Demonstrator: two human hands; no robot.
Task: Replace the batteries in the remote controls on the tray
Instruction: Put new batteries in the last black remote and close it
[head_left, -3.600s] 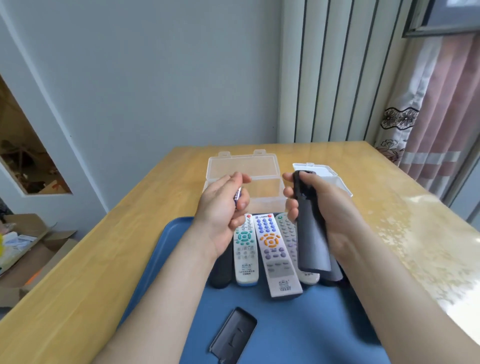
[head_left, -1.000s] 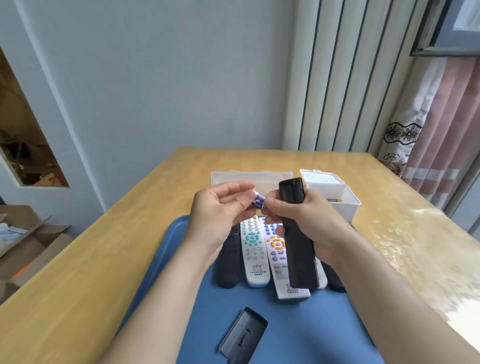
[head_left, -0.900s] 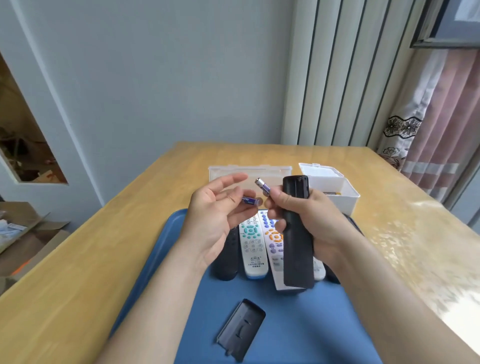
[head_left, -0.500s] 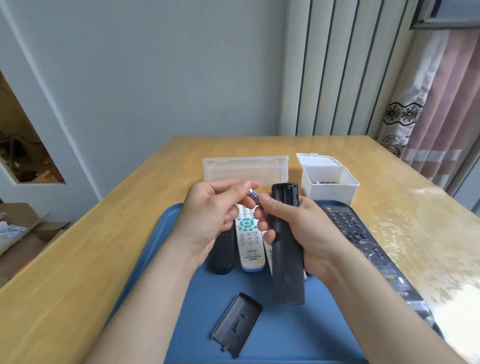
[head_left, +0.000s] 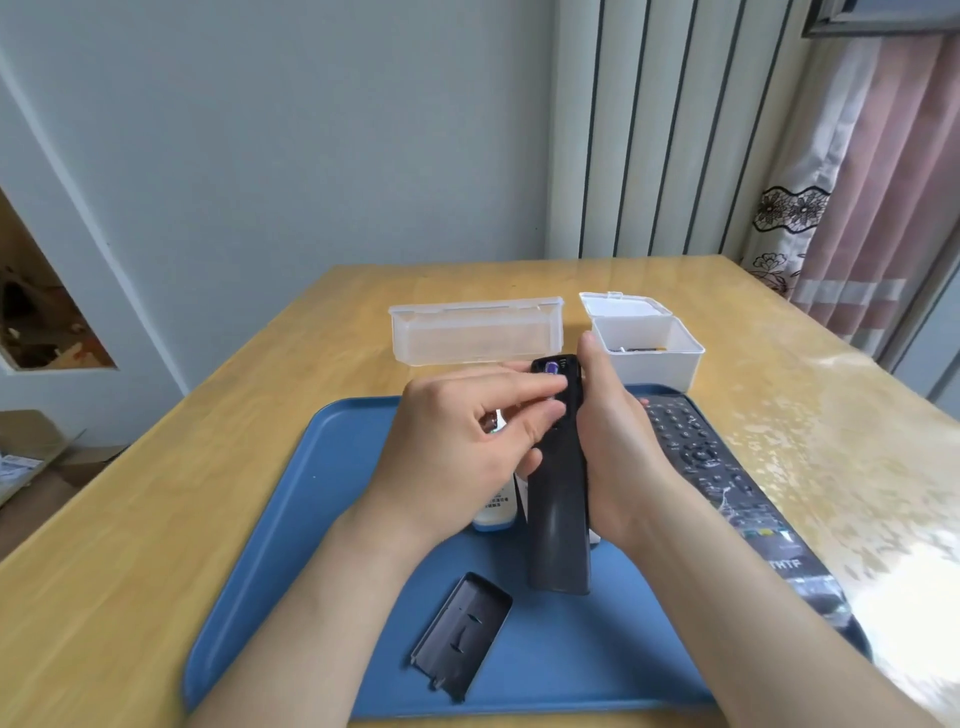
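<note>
My right hand (head_left: 618, 457) grips a long black remote (head_left: 558, 509), back side up, above the blue tray (head_left: 249, 597). Its battery compartment at the far end is uncovered. My left hand (head_left: 457, 447) reaches across it, and its fingertips hold a purple battery (head_left: 550, 368) at the top of the compartment. A small dark end, maybe a second battery (head_left: 491, 422), shows between its curled fingers. The remote's black cover (head_left: 462, 634) lies inside up on the tray's near part. A white remote (head_left: 496, 512) is mostly hidden under my left hand. A large black remote (head_left: 727, 483) lies along the tray's right side.
Beyond the tray on the wooden table (head_left: 130, 519) stand a clear plastic box (head_left: 475, 332) and an open white box (head_left: 647, 348) with batteries inside. A wall is behind, a curtain to the right, and cardboard boxes on the floor to the left.
My left hand has moved right onto the black remote. The purple battery, pinched between both hands before, now sits at the open compartment's top end. The right hand keeps its grip.
</note>
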